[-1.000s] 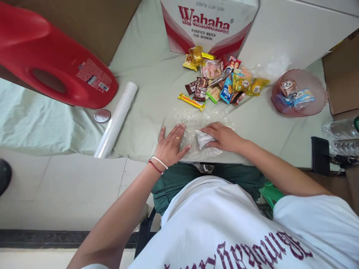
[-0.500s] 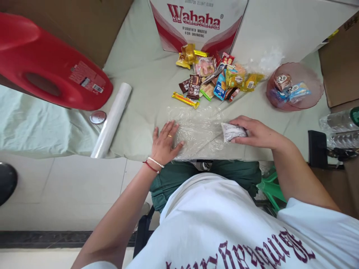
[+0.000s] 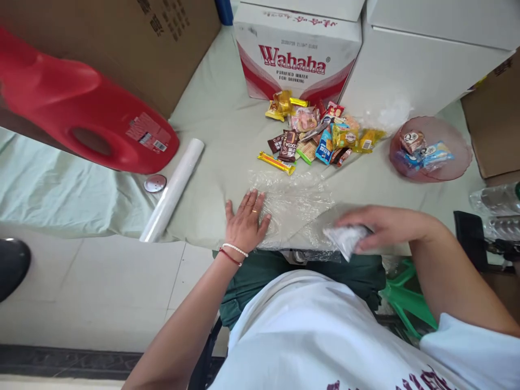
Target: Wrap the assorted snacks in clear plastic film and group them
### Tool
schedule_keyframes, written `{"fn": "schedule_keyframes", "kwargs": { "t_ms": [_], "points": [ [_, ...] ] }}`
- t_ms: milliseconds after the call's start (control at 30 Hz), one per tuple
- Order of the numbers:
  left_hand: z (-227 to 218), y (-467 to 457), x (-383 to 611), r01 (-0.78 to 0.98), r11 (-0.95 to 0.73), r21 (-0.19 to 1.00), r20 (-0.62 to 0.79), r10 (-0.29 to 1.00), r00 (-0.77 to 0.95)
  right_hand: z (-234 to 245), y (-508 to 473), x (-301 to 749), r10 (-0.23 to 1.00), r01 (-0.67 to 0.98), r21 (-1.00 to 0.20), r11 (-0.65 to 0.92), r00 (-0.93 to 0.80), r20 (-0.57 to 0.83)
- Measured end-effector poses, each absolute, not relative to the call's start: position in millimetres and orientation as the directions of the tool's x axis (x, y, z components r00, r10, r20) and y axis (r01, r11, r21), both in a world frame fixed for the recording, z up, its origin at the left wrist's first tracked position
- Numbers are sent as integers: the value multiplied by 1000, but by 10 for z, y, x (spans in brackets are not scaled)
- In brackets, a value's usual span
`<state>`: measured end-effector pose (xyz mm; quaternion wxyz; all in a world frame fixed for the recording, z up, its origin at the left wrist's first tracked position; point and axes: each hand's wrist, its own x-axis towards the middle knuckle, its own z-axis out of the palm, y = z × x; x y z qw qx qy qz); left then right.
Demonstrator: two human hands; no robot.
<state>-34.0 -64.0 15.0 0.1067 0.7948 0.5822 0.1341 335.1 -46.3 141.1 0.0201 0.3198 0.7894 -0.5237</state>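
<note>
My left hand lies flat with fingers spread on the left edge of a clear sheet of plastic wrap spread on the green-covered table. My right hand is closed round a small white snack packet and holds it at the table's near edge, with wrap stretching over it. The packet is blurred by motion.
A pile of several wrapped snacks lies behind the wrap. A pink bowl with snacks stands at the right. A roll of wrap, a round metal lid, a red jug and a Wahaha box are also there.
My right hand has carried the white packet from the middle of the wrap to the right and then toward me at the table edge. The left hand has stayed flat on the wrap.
</note>
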Motion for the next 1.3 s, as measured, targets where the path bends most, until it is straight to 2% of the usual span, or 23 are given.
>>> {"fn": "schedule_keyframes", "kwargs": {
  "t_ms": [67,100,167,367,533,667,733,867,1033,1100,1167,1300],
  "points": [
    [159,-636,-334,899,-298,322,78,954,288,1402,-355,3135,712,566,-764,310,-671,-208],
    [162,-634,-332,900,-296,320,70,955,289,1350,-325,2971,785,593,-731,338,-605,-128],
    [164,-632,-332,901,-295,318,59,955,292,1182,-320,2600,841,641,-675,366,-538,-56],
    [149,-656,-377,894,-283,348,94,959,267,684,-536,2016,871,808,-476,347,-466,-155],
    [133,-681,-418,901,-278,334,122,960,251,636,-612,2097,867,750,-535,390,-495,-62],
    [71,-720,-430,907,-258,332,226,956,189,592,-642,2098,843,758,-516,398,-524,-119],
    [38,-744,-415,911,-198,363,262,959,104,529,-650,2096,845,759,-515,399,-522,-115],
    [25,-721,-326,900,-55,432,227,973,-49,423,-652,2106,836,711,-557,428,-546,-55],
    [102,-543,-214,863,-34,504,217,972,-88,499,-692,2282,834,646,-604,466,-549,56],
    [142,-481,-190,839,64,541,133,978,-161,551,-715,2508,874,669,-604,433,-475,100],
    [183,-445,-167,807,178,564,32,971,-236,563,-737,2824,936,750,-571,335,-336,108],
    [257,-439,-105,721,252,645,-26,951,-309,492,-782,3429,1000,928,-372,15,-10,14]
  ]
}}
